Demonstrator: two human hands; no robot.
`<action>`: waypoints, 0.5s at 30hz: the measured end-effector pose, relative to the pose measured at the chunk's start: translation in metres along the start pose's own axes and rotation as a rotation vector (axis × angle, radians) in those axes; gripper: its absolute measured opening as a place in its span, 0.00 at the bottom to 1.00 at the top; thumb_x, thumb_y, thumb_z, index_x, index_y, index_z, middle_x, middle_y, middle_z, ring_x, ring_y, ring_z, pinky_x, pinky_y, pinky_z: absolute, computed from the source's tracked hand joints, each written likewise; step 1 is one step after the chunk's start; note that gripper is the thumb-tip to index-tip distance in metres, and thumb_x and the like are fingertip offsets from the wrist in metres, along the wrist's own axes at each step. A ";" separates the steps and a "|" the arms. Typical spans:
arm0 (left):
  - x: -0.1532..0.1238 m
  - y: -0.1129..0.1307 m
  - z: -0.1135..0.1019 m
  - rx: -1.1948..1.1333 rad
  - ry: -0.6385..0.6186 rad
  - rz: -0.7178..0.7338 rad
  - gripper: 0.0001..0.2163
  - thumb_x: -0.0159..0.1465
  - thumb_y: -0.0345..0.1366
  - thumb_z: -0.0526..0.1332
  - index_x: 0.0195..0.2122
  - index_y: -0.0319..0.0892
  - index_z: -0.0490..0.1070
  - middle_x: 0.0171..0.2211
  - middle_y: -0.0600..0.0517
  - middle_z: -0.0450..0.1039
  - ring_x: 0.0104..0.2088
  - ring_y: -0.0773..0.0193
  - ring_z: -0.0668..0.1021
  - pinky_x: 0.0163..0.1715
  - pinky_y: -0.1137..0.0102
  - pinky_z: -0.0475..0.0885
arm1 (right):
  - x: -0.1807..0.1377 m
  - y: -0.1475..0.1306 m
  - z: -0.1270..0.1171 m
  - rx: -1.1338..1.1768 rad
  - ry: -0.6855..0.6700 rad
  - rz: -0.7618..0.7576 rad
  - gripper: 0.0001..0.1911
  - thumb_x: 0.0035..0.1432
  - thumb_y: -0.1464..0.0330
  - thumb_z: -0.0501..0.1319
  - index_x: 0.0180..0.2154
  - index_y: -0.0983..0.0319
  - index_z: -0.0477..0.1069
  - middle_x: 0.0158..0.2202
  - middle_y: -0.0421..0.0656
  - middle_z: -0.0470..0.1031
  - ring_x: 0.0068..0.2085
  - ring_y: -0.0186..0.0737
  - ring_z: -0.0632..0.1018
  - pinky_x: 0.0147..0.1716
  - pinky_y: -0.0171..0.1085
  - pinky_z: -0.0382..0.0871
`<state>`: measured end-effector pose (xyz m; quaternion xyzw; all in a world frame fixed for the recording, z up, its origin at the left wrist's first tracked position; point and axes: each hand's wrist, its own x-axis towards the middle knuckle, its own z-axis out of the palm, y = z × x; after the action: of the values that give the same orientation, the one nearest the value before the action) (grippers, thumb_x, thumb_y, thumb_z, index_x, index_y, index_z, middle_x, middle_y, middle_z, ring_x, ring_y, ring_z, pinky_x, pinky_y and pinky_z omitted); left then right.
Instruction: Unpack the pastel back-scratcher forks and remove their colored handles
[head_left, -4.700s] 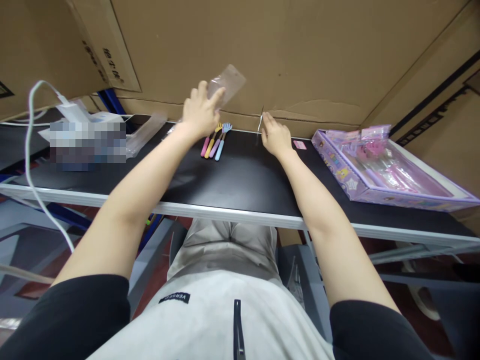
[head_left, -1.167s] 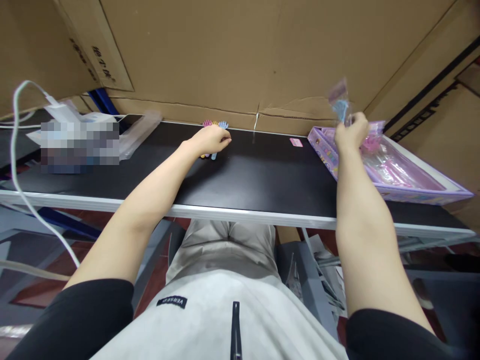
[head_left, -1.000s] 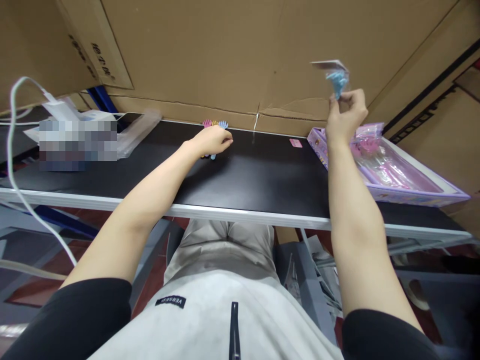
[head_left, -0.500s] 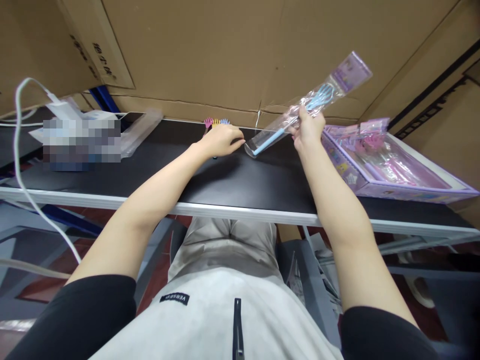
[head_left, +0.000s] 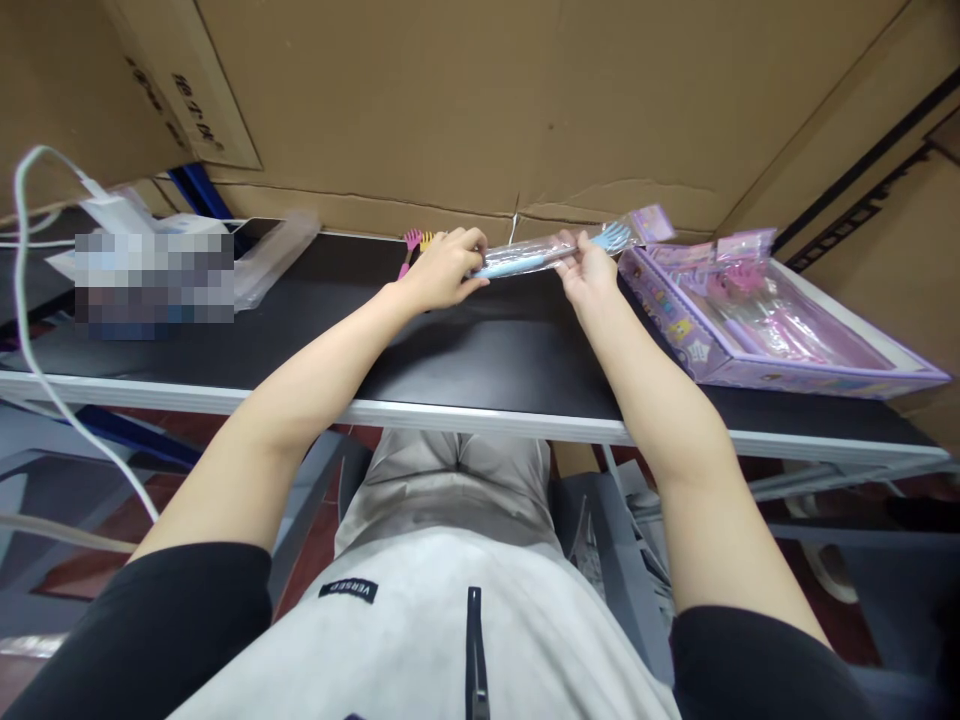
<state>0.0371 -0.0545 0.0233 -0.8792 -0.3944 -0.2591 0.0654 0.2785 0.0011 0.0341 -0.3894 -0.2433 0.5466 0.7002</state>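
Observation:
A clear plastic packet (head_left: 555, 248) with a blue toy fork inside lies level above the far edge of the black table (head_left: 480, 350). My left hand (head_left: 444, 270) pinches its handle end. My right hand (head_left: 589, 268) grips its middle, with the fork's head and a purple header card sticking out to the right. Behind my left hand lie loose toy forks (head_left: 416, 242), pink and yellow ends showing.
A purple box (head_left: 757, 320) of more pink and purple packets sits at the right of the table. Empty clear bags (head_left: 274, 255) and a white charger with its cable (head_left: 45, 260) lie at the left. Cardboard sheets (head_left: 480, 100) wall off the back.
My right hand has brought the packet from the purple box leftward and lowered it level. My left hand has lifted off the loose forks and taken hold of the packet's handle end.

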 end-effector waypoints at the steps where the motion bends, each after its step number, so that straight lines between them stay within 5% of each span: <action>1: 0.000 -0.001 -0.001 0.000 0.005 -0.007 0.07 0.70 0.37 0.64 0.40 0.41 0.81 0.58 0.38 0.75 0.58 0.39 0.77 0.58 0.42 0.71 | 0.001 -0.001 -0.001 -0.003 0.001 0.006 0.08 0.75 0.60 0.60 0.43 0.57 0.68 0.43 0.43 0.82 0.50 0.41 0.86 0.50 0.51 0.86; 6: -0.002 -0.004 -0.005 0.008 0.011 -0.037 0.06 0.68 0.36 0.65 0.37 0.41 0.80 0.57 0.39 0.76 0.58 0.39 0.77 0.57 0.42 0.72 | 0.007 -0.013 -0.010 -0.002 0.018 -0.023 0.17 0.73 0.49 0.57 0.43 0.56 0.69 0.43 0.43 0.82 0.49 0.44 0.86 0.51 0.54 0.85; 15: -0.002 -0.006 -0.012 0.001 0.019 -0.069 0.08 0.66 0.37 0.63 0.40 0.41 0.81 0.57 0.39 0.76 0.59 0.37 0.76 0.59 0.39 0.69 | 0.027 -0.042 -0.031 0.061 0.141 -0.046 0.15 0.76 0.60 0.47 0.42 0.57 0.69 0.47 0.45 0.81 0.56 0.44 0.83 0.54 0.59 0.81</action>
<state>0.0264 -0.0555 0.0322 -0.8626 -0.4238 -0.2694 0.0607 0.3339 0.0140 0.0479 -0.3999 -0.1856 0.5088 0.7394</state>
